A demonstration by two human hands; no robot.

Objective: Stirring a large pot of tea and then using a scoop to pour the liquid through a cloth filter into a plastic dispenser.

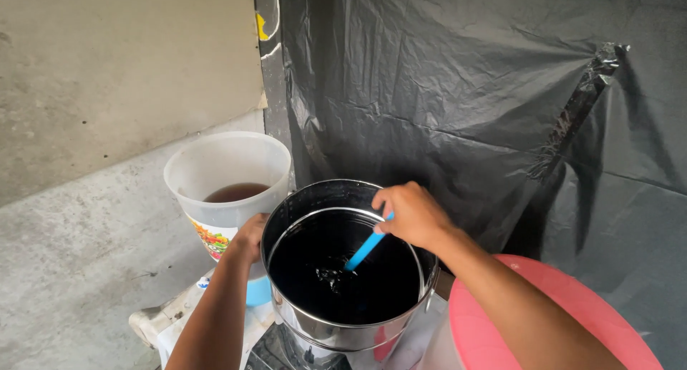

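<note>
The right hand (413, 214) is gripping a blue stirrer (366, 248), its lower end dipping into the black liquid (343, 273) inside the steel pot (348, 332). The left hand (250, 237) is pressing flat against the pot's left wall, fingers hidden. A translucent pitcher (227, 171) of brown liquid is standing just behind this hand, and a pink lid (587, 305) is lying by the pot's right side.

place: makeshift outdoor work corner | cues: bare concrete wall (107, 62), taped black plastic sheeting (458, 91)
</note>
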